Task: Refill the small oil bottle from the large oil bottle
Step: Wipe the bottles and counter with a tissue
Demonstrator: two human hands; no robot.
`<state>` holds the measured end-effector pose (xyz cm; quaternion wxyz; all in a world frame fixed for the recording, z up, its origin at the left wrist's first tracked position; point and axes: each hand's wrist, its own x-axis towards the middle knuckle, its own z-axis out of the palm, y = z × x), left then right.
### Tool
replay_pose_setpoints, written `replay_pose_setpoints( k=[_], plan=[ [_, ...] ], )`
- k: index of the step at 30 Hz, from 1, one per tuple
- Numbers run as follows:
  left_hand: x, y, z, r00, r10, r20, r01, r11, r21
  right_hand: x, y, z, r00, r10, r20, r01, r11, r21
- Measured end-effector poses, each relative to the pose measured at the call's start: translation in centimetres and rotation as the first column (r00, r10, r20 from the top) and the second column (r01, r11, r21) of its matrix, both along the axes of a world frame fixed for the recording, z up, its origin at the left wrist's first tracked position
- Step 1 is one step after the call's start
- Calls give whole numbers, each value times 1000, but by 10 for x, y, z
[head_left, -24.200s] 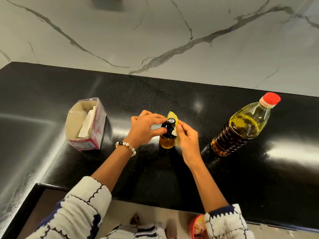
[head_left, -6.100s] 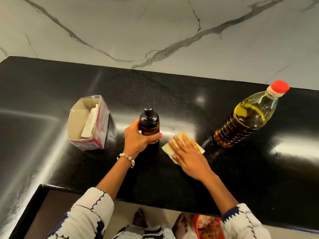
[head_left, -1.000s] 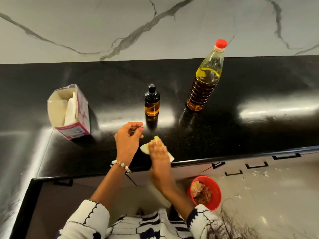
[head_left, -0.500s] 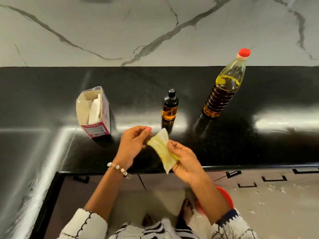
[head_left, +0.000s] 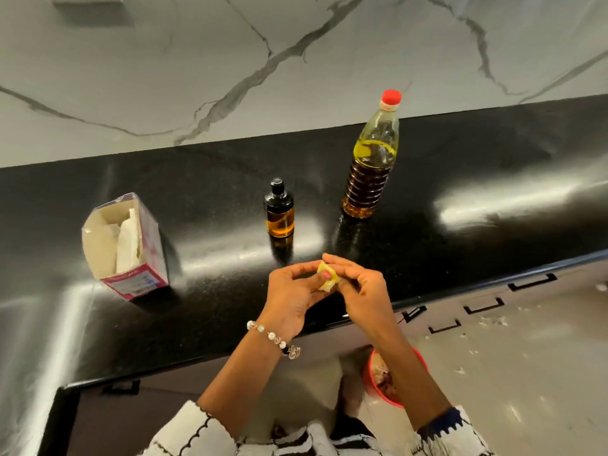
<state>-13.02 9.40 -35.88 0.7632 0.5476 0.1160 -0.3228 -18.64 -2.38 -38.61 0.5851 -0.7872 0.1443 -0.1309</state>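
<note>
Just beyond hands (head_left: 325, 291), small oil bottle (head_left: 279, 210)

Veined marble wall (head_left: 164, 77), glossy black countertop (head_left: 477, 166)

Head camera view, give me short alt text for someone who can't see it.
Both hands, left and right, crumple a yellow tissue above a black counter. Behind stand a capped small bottle, a red-capped large bottle and an open tissue box.
</note>
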Motion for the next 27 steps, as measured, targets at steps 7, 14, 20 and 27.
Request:
replay_pose_setpoints(
  k=[7, 14, 20, 27],
  plan=[
    [-15, -46, -10, 991, -115, 74, 108, 989, 98, -46, -44, 14, 996, 56, 76, -34, 964, -265],
    [-43, -98, -18, 783, -566, 259, 491, 817, 302, -85, -93, 0, 969, -212, 129, 244, 906, -346],
    [-70, -151, -42, 689, -706, 163, 639, 698, 323, -128, -146, -43, 898, -431, -86, 400, 882, -249],
    [-111, -217, -133, 569, -822, 36, 538, 404, 739, -167, -198, -148, 625, -597, -503, 539, 796, -275]
  ],
)
